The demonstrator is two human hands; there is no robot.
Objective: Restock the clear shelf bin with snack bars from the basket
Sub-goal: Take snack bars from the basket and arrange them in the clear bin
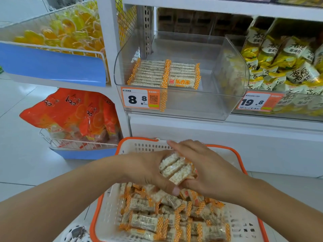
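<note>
The floor [22,105] was pale, shiny tile. A white shelf unit [218,131] stood on it, with a white post [110,49] going up. Wire racks [78,144] with blue fronts [52,65] hung on the left. The light was bright.

Head-worn view, down and forward, close over basket [241,159], facing shelf bin [227,102].

Clear glossy plastic bin [227,70]; perforated plastic basket [244,222].

Both forearms are showing bare from the frame edge to the wrist (no sleeve is reaching into view). The left hand [148,169] and right hand [206,170] are showing uncovered, with short, plain nails on the visible fingertips.
</note>
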